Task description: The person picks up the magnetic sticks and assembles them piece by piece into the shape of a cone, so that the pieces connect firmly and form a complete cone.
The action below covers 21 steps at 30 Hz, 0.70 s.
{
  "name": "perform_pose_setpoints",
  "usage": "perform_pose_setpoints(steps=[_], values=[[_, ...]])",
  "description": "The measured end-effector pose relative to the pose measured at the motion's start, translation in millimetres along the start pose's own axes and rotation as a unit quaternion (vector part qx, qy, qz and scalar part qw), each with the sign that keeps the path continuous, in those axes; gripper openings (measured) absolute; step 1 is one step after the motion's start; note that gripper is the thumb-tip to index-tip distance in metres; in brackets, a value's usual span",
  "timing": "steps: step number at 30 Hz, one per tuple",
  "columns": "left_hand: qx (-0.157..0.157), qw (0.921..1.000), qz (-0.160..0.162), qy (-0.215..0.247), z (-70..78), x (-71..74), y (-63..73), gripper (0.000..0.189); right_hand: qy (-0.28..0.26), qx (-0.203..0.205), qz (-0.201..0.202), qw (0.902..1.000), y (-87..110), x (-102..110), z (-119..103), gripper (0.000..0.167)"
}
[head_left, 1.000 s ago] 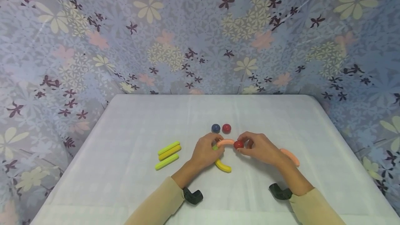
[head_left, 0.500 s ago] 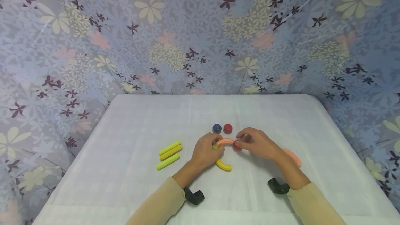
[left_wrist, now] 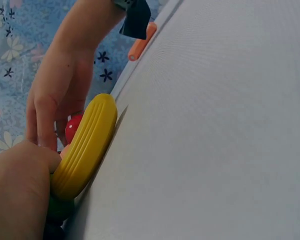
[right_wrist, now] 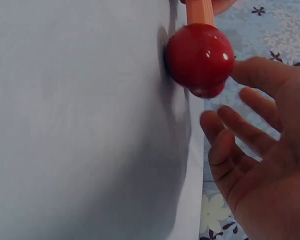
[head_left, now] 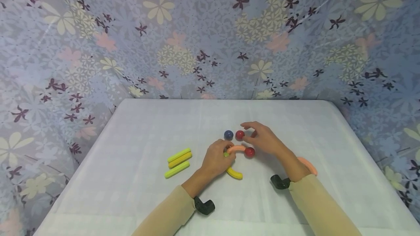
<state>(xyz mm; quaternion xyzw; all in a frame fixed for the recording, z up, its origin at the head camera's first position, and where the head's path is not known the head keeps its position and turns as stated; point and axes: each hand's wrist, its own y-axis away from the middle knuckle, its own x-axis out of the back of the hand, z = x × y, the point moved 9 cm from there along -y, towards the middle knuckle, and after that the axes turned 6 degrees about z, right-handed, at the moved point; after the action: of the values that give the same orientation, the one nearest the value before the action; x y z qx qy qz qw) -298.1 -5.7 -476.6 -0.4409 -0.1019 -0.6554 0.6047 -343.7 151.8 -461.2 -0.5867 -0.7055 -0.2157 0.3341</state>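
Note:
My left hand (head_left: 214,159) grips a joined toy at its green ball (head_left: 226,154). From that ball a ridged yellow curved piece (head_left: 234,173) runs toward me, and an orange curved piece (head_left: 237,148) leads right to a glossy red ball (head_left: 249,152). The yellow piece fills much of the left wrist view, the green ball partly hidden under it. With fingers spread and loosely bent, my right hand (head_left: 265,140) is beside a loose red ball (head_left: 240,135), thumb and fingertips close around its right side. The right wrist view shows the attached red ball (right_wrist: 200,55) in front of the fingers.
A dark blue ball (head_left: 228,135) lies just left of the loose red one. To the left are two lime sticks, one of them the nearer lime stick (head_left: 177,169), and a yellow stick (head_left: 180,160). An orange curved piece (head_left: 308,165) lies partly behind my right forearm.
My right hand has let go of the red ball at the orange piece's end and moved away from me to the loose red ball. My left hand stays in place.

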Motion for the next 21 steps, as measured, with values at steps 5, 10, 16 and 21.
perform_pose_setpoints(steps=[5,10,16,21], values=[[0.004,1.0,0.005,-0.002,0.0,-0.3,1.0,0.018,0.011,0.016,-0.012,0.9997,-1.9,-7,-5,0.047],[-0.002,1.0,0.0,-0.002,2.0,-4.5,1.0,0.019,0.048,-0.006,-0.026,0.9985,0.9,-11,0,0.041],[-0.003,0.9999,0.006,-0.012,-1.1,-1.7,0.4,0.02,0.039,-0.039,-0.019,0.9983,0.6,-12,7,0.043],[0.001,0.9998,0.001,-0.017,-4.8,-1.7,1.2,0.02,0.011,-0.058,0.0,0.9983,5.8,-6,13,0.041]])
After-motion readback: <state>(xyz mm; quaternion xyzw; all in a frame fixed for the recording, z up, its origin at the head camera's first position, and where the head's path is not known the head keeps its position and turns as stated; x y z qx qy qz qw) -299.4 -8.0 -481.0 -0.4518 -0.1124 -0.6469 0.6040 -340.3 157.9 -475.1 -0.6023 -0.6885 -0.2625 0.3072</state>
